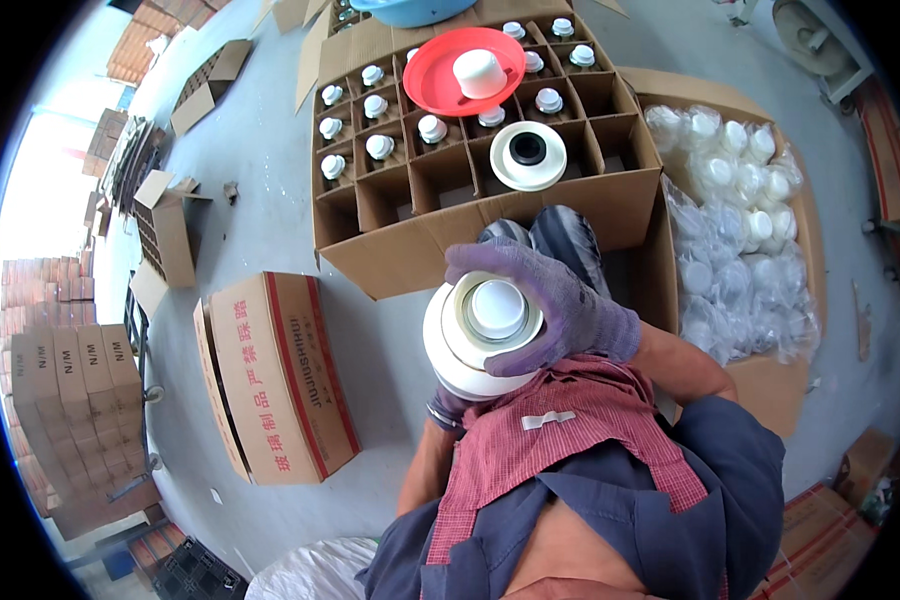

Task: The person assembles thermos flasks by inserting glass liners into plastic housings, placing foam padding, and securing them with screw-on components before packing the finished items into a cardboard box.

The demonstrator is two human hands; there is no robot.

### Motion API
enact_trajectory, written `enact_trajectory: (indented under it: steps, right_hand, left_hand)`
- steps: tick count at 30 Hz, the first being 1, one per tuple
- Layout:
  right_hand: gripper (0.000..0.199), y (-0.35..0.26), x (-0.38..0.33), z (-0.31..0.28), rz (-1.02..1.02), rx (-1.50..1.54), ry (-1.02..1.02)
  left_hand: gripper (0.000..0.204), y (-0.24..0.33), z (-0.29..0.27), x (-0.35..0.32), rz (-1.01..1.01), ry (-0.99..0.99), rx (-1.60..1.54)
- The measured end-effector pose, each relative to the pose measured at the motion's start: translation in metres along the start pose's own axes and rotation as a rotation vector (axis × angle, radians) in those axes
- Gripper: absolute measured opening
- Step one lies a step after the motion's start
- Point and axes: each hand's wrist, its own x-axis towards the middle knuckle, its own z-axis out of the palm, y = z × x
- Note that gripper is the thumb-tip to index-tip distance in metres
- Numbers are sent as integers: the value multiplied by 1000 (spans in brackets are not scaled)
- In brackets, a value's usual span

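In front of my chest is a white, round container [444, 335] with a raised ring and a white cap [497, 307] at its centre. My right hand [585, 305], in a purple-grey glove, curls round its upper part, fingers on the far side and thumb on the near side. From below, my left hand [449, 408], also gloved, supports it; its fingers are mostly hidden behind the container. Just beyond, a cardboard box with dividers [410, 255] holds several bottles with white caps [379, 147]. A similar white round piece with a black centre [528, 157] rests on its dividers.
A red dish [425, 75] with a white cap-like piece [479, 74] lies on the divided box, near a blue basin [415, 10]. At right, an open carton [815, 270] holds plastic-wrapped white-capped items [740, 230]. A closed carton [285, 375] stands at left; stacked cartons [75, 400] lie beyond.
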Motion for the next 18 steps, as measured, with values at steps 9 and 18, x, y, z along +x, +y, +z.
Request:
enact_trajectory:
  steps: [9,18]
  right_hand:
    - [87,-8,2,1,-109,-63,83]
    - [86,34,-63,-11,6,-139,287]
  left_hand:
    - [84,6,-4,3,28,8,10]
    - [73,80,-86,68,24,-343,-62]
